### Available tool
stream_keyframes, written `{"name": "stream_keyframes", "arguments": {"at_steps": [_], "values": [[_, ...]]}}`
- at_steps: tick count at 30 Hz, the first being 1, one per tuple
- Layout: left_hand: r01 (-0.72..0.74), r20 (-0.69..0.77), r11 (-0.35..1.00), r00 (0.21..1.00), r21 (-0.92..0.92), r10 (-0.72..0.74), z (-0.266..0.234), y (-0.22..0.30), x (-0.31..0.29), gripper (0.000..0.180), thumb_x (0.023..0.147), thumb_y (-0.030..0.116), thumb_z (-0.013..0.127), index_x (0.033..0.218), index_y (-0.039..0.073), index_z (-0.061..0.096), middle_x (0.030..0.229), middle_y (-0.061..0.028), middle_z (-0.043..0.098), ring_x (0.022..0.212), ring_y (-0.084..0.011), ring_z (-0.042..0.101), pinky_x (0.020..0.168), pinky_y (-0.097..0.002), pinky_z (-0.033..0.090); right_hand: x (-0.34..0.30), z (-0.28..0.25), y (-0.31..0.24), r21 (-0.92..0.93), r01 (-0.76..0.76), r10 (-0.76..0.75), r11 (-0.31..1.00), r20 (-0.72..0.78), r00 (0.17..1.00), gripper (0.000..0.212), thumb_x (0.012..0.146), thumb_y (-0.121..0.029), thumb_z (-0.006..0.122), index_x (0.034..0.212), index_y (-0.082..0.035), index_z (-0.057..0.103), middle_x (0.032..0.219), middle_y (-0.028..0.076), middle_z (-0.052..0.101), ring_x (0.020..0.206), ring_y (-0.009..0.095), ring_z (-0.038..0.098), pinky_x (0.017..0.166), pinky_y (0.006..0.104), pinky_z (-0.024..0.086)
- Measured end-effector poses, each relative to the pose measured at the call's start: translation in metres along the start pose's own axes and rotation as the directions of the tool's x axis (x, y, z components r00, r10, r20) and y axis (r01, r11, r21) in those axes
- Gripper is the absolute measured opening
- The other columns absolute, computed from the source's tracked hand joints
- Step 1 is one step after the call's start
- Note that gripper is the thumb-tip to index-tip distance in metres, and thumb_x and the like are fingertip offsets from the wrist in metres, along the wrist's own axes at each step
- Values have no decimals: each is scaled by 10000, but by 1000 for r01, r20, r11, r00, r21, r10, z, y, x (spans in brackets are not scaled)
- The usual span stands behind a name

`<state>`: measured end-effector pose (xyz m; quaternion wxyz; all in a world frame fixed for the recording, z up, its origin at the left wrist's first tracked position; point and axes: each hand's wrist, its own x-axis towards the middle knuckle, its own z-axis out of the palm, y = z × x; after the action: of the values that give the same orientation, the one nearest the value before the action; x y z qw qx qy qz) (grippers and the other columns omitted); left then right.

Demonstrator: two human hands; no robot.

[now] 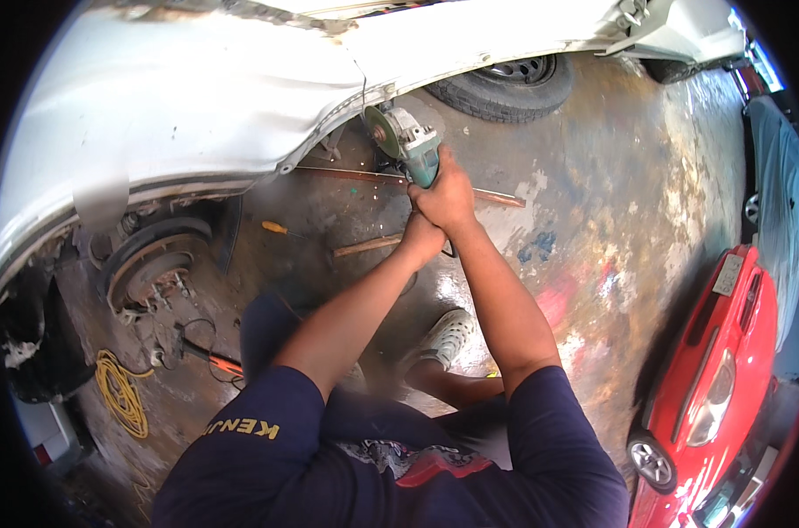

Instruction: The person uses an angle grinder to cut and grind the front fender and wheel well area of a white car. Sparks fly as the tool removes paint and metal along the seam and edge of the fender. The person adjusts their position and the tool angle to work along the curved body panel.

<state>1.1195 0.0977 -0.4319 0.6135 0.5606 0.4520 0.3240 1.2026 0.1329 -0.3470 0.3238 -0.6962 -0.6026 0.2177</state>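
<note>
An angle grinder (419,155) with a green-grey body is held out in front of me. Its round cutting disc (382,132) is close against the lower edge of a white car body panel (215,97); I cannot tell whether it touches. My right hand (448,195) wraps round the grinder's body. Just below it, my left hand (424,236) closes on the rear end, its fingers partly hidden. Both arms reach forward, the hands pressed together.
A loose tyre (514,95) lies beyond the grinder. Wood strips (368,245) and a yellow-handled screwdriver (276,227) lie on the stained floor. To the left are an exposed wheel hub (157,268) and a coiled yellow hose (120,396). A red car (711,378) stands right.
</note>
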Motion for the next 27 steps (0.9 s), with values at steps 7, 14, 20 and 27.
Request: {"name": "stream_keyframes", "arguments": {"at_steps": [7, 14, 20, 27], "values": [[174, 115, 983, 977, 65, -181, -8, 10, -57, 1130, 899, 62, 831, 1714, 93, 49, 1602, -170, 478, 1447, -296, 527, 1150, -412, 500, -36, 5, 55, 599, -402, 312, 693, 254, 916, 563, 788, -206, 900, 1250, 0, 653, 1060, 90, 742, 960, 219, 708, 873, 383, 582], [-227, 356, 702, 934, 675, -41, -82, 114, -117, 1106, 873, 167, 913, 1725, 47, 219, 1476, -230, 660, 1289, -317, 710, 1074, -428, 568, -54, 5, 82, 766, -642, 223, -24, 630, 743, 462, 847, -177, 842, 1216, 14, 641, 1015, 125, 726, 913, 247, 743, 822, 400, 626], [-373, 318, -101, 583, 922, 748, -227, 315, -210, 482, 1055, 63, 694, 1429, -116, 448, 1294, -348, 644, 1117, -385, 697, 1006, -482, 594, -41, -15, 127, 864, -504, 286, -12, 486, 826, 382, 863, -268, 837, 1101, -8, 691, 953, 109, 739, 861, 229, 739, 804, 384, 624], [272, 414, -565, 454, 779, 789, -282, 402, -196, 443, 1038, 146, 777, 1365, -91, 598, 1314, -205, 690, 1191, -301, 705, 1048, -403, 579, -19, -19, 147, 898, -440, 306, -4, 420, 854, 382, 831, -307, 860, 1050, -23, 728, 937, 113, 752, 842, 216, 733, 797, 381, 612]]}}
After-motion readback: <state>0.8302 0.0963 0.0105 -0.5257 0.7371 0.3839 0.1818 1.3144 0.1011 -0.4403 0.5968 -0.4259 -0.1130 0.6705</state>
